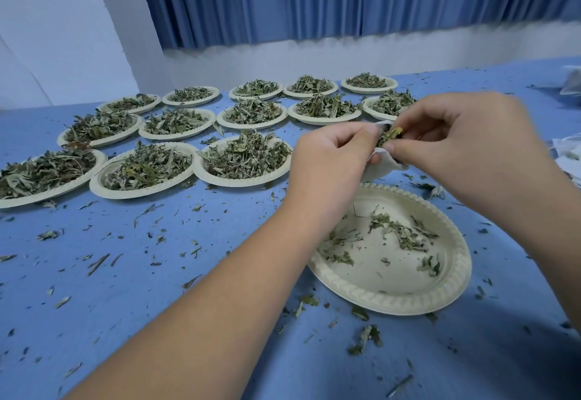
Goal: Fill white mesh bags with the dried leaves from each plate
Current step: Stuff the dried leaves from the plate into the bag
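My left hand (333,160) pinches the edge of the white mesh bag (385,165) with curled fingers and holds its mouth up, facing right. The bag hangs just above the far edge of the near plate (462,261). My right hand (465,138) has thumb and fingertips closed on a small tuft of dried leaves (390,135), right at the bag's opening. To do this well I want the mouth wide, so I judge the left fingers should spread the fabric rather than bunch it. The right should push the tuft well inside before letting go, since brittle leaves crumble and shed. With both hands over the plate, whatever drops lands there and not on the blue table (188,274), which is littered with scraps. A thin scatter of leaves (399,233) lies on the plate to gather; the full plates (245,182) wait to the left and farther back.
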A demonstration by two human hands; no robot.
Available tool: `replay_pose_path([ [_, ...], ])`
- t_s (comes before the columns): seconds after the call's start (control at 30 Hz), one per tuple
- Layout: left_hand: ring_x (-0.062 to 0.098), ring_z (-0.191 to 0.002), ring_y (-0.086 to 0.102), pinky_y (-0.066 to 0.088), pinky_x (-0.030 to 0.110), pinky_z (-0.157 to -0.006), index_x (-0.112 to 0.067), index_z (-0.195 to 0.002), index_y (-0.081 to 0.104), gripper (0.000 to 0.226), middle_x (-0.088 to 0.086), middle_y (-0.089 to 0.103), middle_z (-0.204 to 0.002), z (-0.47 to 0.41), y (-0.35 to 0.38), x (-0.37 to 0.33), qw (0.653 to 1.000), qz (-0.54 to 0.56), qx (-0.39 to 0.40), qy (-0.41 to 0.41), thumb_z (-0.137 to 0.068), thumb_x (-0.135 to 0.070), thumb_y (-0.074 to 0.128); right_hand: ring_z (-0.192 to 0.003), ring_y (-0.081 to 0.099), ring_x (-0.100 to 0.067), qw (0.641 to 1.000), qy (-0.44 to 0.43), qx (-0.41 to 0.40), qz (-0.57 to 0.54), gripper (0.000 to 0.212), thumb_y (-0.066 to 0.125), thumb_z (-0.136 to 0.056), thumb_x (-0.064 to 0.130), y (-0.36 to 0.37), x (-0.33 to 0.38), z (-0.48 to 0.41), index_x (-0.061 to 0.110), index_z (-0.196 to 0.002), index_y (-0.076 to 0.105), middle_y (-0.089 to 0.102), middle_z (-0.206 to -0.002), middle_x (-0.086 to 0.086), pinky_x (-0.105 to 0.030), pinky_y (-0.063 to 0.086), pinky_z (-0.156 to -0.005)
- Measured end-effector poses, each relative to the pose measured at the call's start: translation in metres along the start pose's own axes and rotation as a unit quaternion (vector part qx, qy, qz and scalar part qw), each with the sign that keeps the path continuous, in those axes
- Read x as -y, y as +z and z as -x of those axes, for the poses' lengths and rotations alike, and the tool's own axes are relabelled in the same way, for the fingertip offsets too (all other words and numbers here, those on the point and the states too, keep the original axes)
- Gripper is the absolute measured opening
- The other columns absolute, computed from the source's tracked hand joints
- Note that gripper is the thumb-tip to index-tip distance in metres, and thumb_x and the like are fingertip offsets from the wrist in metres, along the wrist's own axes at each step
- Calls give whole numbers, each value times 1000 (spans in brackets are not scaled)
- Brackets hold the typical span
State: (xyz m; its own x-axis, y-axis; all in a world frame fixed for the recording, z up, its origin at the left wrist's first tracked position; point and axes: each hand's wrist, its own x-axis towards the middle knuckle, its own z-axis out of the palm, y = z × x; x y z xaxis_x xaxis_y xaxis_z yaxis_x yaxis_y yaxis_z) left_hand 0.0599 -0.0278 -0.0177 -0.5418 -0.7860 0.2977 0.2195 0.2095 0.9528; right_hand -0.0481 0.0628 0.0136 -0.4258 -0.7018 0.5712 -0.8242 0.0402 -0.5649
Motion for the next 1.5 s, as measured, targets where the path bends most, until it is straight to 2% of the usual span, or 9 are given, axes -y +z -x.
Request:
replay_pose_path([
  [0.1,-1,-34,44,32,7,-39,-15,-82,75,21,-10,55,-49,1,2,-1,1000,18,15,-2,-94,-11,58,-60,56,9,999,-23,0,36,14,77,-69,17,2,1,1,29,-69,69,61,-67,30,-1,39,-57],
  [0.43,0,-35,47,36,7,-40,-9,-90,73,16,-9,56,-47,-1,0,1,997,72,16,-26,-94,-8,58,-69,53,2,992,-94,41,75,8,73,-79,25,1,-5,-4,33,-80,76,66,-80,7,-11,35,-60],
  [0.63,0,-33,42,32,8,-39,-12,-90,74,15,-11,56,-49,-1,-1,3,998,51,21,-27,-94,-11,59,-60,45,11,999,24,13,-21,14,80,-64,31,3,-13,-9,36,-60,68,50,-79,11,-5,31,-55],
  [0.77,7,-35,30,28,16,-42,-22,-83,75,18,8,52,-61,-1,-3,1,998,49,22,-36,-93,-17,62,-56,43,-3,990,113,25,-79,34,85,-59,38,4,-21,-13,23,-78,61,49,-72,6,-26,37,-55],
  [0.9,5,-36,30,29,15,-39,-14,-91,74,15,2,53,-60,-2,-5,-1,994,98,17,-51,-94,-13,59,-69,66,-17,913,233,194,-273,58,79,-54,47,7,-18,-13,19,-102,63,69,-89,-1,-26,51,-53],
  [1.03,4,-36,27,26,15,-37,-8,-90,70,16,-4,49,-52,-2,-5,-4,985,158,18,-72,-96,-7,56,-71,66,-18,856,227,251,-392,27,74,-68,27,14,-16,-17,11,-89,72,70,-84,-8,-23,55,-60],
  [1.17,4,-36,29,26,16,-38,-8,-89,71,16,-4,47,-51,-3,-7,-5,989,131,12,-63,-95,-7,56,-66,67,-14,873,235,226,-364,24,81,-58,17,17,-13,-28,9,-80,75,71,-78,-7,-22,57,-60],
  [1.37,-2,-34,43,33,7,-41,-13,-88,72,18,-13,52,-41,1,-8,-3,999,32,41,-8,-95,-11,55,-45,61,-13,954,243,139,-111,7,67,-78,-6,37,-8,-40,-1,-83,66,63,-68,-15,-23,51,-45],
  [1.5,-2,-39,45,33,14,-47,-17,-87,76,19,-18,55,-49,-3,-10,0,1000,-10,-1,-1,-92,-15,58,-53,62,-21,964,223,135,-45,13,67,-80,1,41,-7,-42,-6,-90,64,63,-67,-16,-40,58,-65],
])
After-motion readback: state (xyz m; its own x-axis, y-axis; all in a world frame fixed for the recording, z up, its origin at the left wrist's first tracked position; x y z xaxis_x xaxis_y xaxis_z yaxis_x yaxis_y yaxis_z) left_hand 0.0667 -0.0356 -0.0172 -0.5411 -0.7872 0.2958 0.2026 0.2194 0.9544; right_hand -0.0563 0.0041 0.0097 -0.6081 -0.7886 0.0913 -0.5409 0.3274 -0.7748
